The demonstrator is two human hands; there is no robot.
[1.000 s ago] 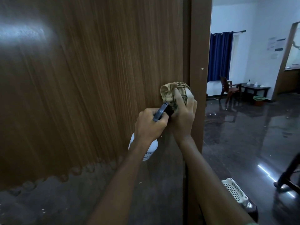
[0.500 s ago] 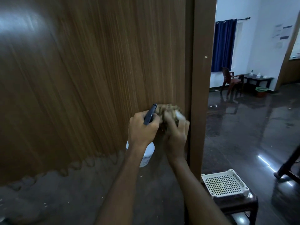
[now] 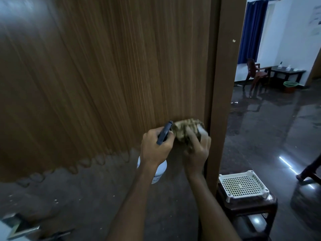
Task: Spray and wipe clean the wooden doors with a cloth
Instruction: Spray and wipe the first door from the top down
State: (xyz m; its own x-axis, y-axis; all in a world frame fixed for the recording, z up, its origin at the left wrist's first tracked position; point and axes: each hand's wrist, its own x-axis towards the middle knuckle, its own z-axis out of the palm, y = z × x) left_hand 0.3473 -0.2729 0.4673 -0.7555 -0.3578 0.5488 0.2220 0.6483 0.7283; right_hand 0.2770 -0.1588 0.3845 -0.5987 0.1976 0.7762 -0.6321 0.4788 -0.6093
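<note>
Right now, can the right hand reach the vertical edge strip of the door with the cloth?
Probably yes. The right hand presses the cloth on the door right beside its edge strip, and nothing lies between them. The left hand, gripping the spray bottle, is on the other side.

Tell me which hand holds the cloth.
The right hand presses the cloth to the wooden door; the left hand grips the spray bottle.

Cloth (image 3: 186, 130) lower down the door (image 3: 121, 75)
</note>
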